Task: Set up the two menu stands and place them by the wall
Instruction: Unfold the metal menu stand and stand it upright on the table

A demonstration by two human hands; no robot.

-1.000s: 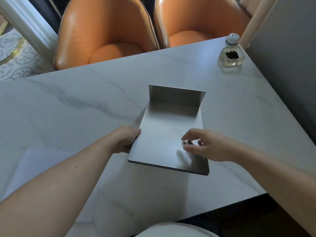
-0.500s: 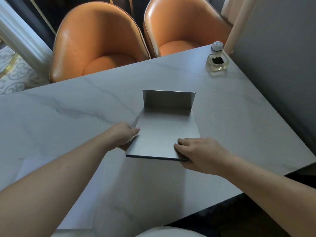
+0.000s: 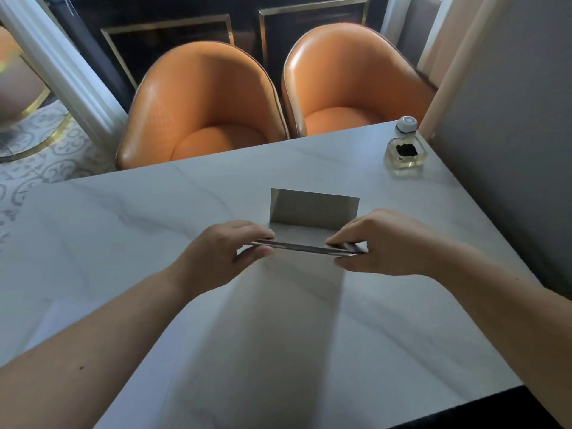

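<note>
Left hand (image 3: 230, 253): pinches the left end of the near edge of the menu stand (image 3: 312, 212), fingers above, thumb below.
Menu stand: grey folded plate at the middle of the marble bench (image 3: 123, 230), near edge lifted, far flap upright.
Right hand (image 3: 380, 243): grips the right end of the same edge.
Glass bottle (image 3: 405, 150): far right corner, close to the wall (image 3: 510, 134).

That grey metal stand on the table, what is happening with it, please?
A person holds the menu stand with both hands: the left hand and the right hand pinch the near edge at its two ends and tilt it up off the marble table. It is not by the wall yet. A glass bottle stands there.
</note>
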